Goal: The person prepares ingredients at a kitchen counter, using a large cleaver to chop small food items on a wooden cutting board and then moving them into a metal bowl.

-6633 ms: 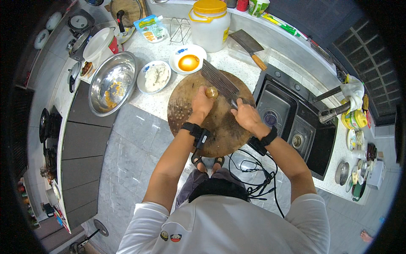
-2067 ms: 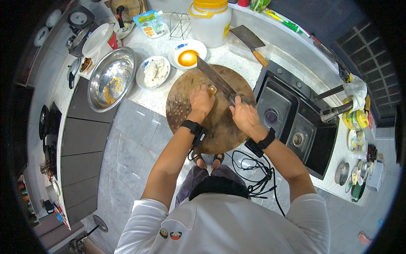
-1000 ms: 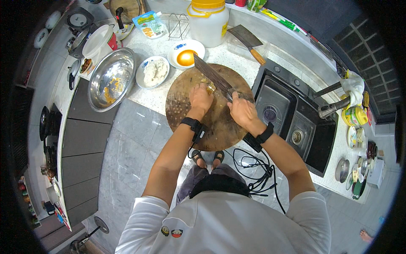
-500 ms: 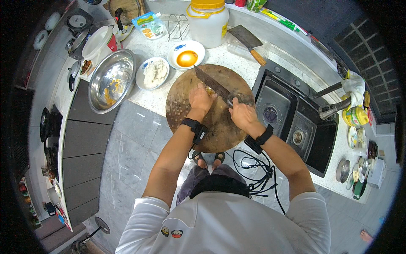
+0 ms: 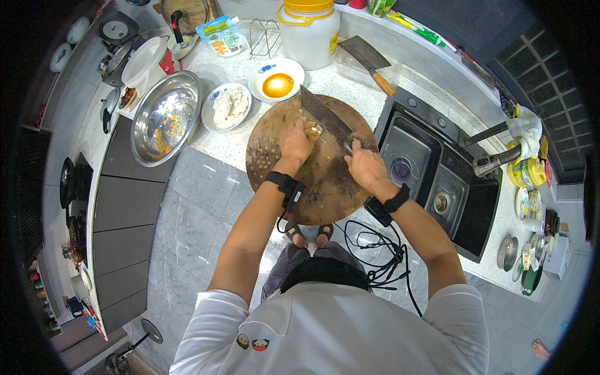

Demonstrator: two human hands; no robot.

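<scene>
On the round wooden chopping board (image 5: 275, 187), my left hand (image 5: 296, 145) has its fingers curled against a small heap of yellowish food pieces (image 5: 314, 130). What exactly the food is cannot be made out. My right hand (image 5: 369, 165) grips the handle of a dark-bladed kitchen knife (image 5: 325, 115). Its blade slants over the board toward the far left, tip near the board's far edge, a little apart from the left fingers. Beyond the board stands a white bowl (image 5: 256, 80) with an orange-brown liquid (image 5: 277, 85). Left of it is a plate (image 5: 209, 122) of white minced or mashed food (image 5: 231, 107).
A steel basin (image 5: 140, 128) with orange-yellow bits stands at the left counter edge. A second cleaver (image 5: 364, 52) lies beyond the board, handle toward the dark double sink (image 5: 409, 134) at right. A yellow-lidded tub (image 5: 306, 44) is behind. Black cables (image 5: 387, 256) hang below the board.
The knife and my right hand have shifted to the right, away from my left fingers. More of the yellowish pieces now shows between the left hand and the blade.
</scene>
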